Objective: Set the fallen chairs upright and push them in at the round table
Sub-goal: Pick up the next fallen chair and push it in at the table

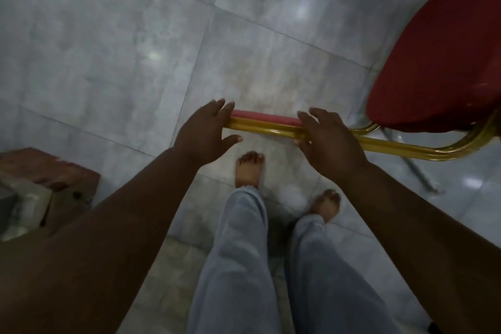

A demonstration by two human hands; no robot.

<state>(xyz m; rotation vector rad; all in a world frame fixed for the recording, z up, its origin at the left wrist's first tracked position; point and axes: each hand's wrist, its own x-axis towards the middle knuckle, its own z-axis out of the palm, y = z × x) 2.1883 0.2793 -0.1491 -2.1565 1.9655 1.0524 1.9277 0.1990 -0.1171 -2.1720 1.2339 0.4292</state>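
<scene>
Both hands on the chair's gold backrest bar (267, 129) — right hand (329, 141) grips it, left hand (204, 133) w/ fingers open, prob. to steer the chair.

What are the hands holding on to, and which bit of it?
The chair, by its backrest's top edge. The right hand wraps the gold frame tube; the left hand is open, resting against the backrest's end.

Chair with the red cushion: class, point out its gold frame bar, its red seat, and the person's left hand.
gold frame bar (263, 129), head view, middle of the tube between the hands
red seat (444, 62), head view, centre of the cushion
left hand (207, 134), head view, back of the hand
</scene>
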